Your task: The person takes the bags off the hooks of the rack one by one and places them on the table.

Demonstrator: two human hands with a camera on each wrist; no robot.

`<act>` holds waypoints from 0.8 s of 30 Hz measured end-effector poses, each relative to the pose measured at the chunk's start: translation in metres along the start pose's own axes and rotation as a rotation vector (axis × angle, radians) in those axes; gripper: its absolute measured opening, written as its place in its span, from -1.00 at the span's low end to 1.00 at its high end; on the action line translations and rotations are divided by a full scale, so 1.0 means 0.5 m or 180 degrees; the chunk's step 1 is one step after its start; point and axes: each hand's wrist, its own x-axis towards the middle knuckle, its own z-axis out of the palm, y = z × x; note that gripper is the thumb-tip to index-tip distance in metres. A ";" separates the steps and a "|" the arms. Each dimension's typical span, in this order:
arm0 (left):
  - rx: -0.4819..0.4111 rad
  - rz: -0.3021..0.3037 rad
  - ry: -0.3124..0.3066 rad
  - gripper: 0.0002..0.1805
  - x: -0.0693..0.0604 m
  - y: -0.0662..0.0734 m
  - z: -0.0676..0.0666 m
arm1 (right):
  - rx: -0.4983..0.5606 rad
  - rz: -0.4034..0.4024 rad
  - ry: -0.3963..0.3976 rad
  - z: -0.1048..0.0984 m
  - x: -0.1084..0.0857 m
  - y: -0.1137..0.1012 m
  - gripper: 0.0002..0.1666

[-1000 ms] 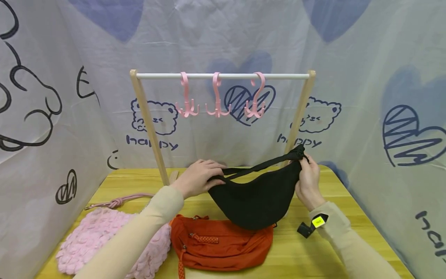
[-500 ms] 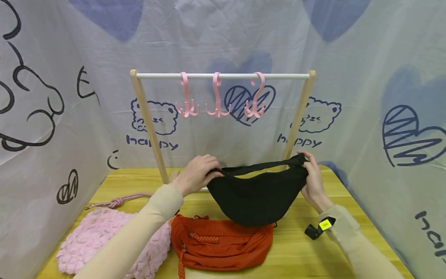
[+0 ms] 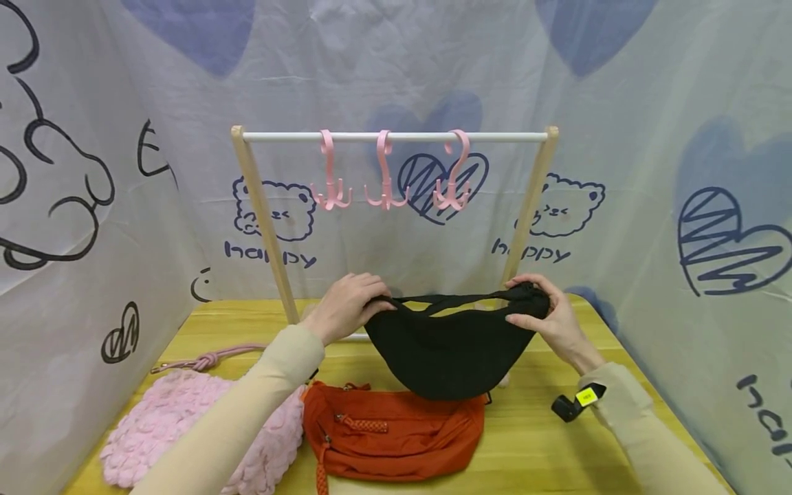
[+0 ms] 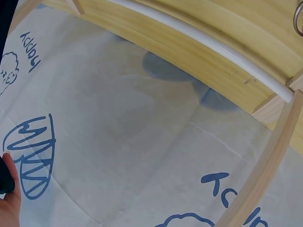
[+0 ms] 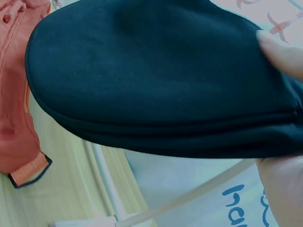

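Observation:
Between my two hands a black crescent-shaped shoulder bag (image 3: 452, 354) hangs in the air, its strap slack along the top. My left hand (image 3: 348, 309) pinches the bag's left top corner between thumb and fingers. At the opposite corner my right hand (image 3: 553, 320) grips the bag, thumb in front and fingers behind the bunched strap end. In the right wrist view the thumb (image 5: 281, 54) presses on the dark fabric. Only a sliver of the left hand (image 4: 10, 198) and the black cloth shows in the left wrist view.
Below the black bag lies a red waist bag (image 3: 396, 436) on the wooden table (image 3: 544, 454). A pink ruffled bag (image 3: 167, 416) is at the left, partly behind the left sleeve. Behind stands a rack with a white bar (image 3: 278, 137) carrying three pink hooks (image 3: 386, 179).
My right hand has shifted slightly right and down, and its grip has changed so the thumb now lies on the bag's front. The strap end has come lower. The left hand stays nearly in place.

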 end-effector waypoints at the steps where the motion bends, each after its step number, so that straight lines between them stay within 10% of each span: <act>1: -0.0003 -0.0017 0.0010 -0.88 0.000 -0.001 0.000 | -0.0137 0.0031 -0.0043 -0.003 -0.001 0.001 -0.32; 17: -0.0246 -0.0378 -0.0039 -0.86 -0.004 -0.013 0.000 | -0.1405 0.0346 0.0089 -0.020 0.001 -0.024 -0.72; 24: -0.0652 -0.0828 -0.0220 -0.86 -0.010 -0.014 0.000 | -0.1417 0.0626 0.0104 -0.023 -0.004 -0.031 -0.81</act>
